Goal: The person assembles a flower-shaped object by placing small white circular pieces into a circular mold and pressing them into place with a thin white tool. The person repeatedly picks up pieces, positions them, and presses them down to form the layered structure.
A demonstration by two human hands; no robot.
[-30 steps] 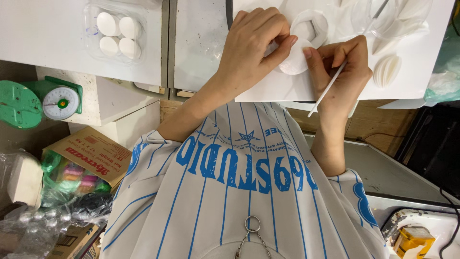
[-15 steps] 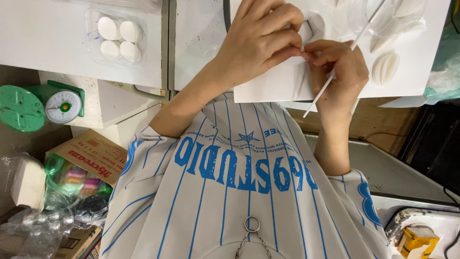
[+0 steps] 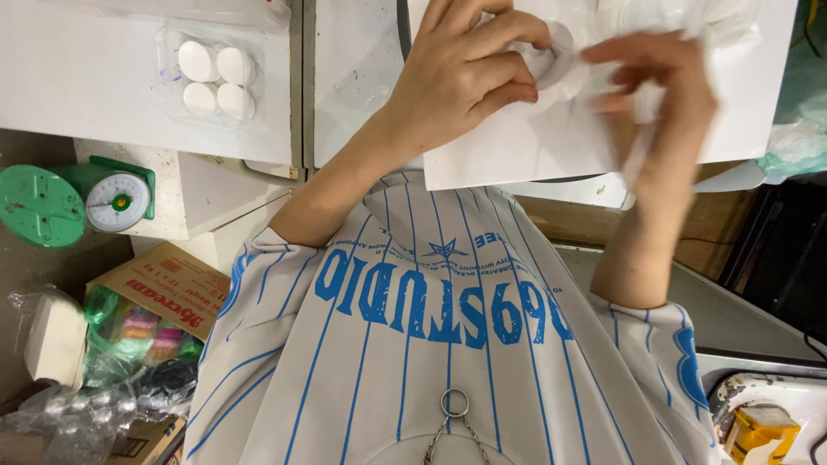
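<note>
My left hand (image 3: pixel 465 65) pinches a small white round piece (image 3: pixel 558 67) over a white paper sheet (image 3: pixel 525 146) on the table's top edge. My right hand (image 3: pixel 663 95) is blurred with motion just right of that piece, fingertips close to it. A thin white stick (image 3: pixel 636 168) shows as a faint streak under the right palm, apparently still held. My striped white and blue shirt (image 3: pixel 448 344) fills the lower middle.
A clear plastic tray (image 3: pixel 215 77) of several white round pieces lies on the white table at left. Below it are a green kitchen scale (image 3: pixel 116 198), a cardboard box (image 3: pixel 168 288) and crumpled plastic bags (image 3: pixel 86 405). A yellow object (image 3: pixel 758 430) sits at bottom right.
The right hand has swung up and over towards the piece and is now blurred. The left hand has curled tighter round the white piece.
</note>
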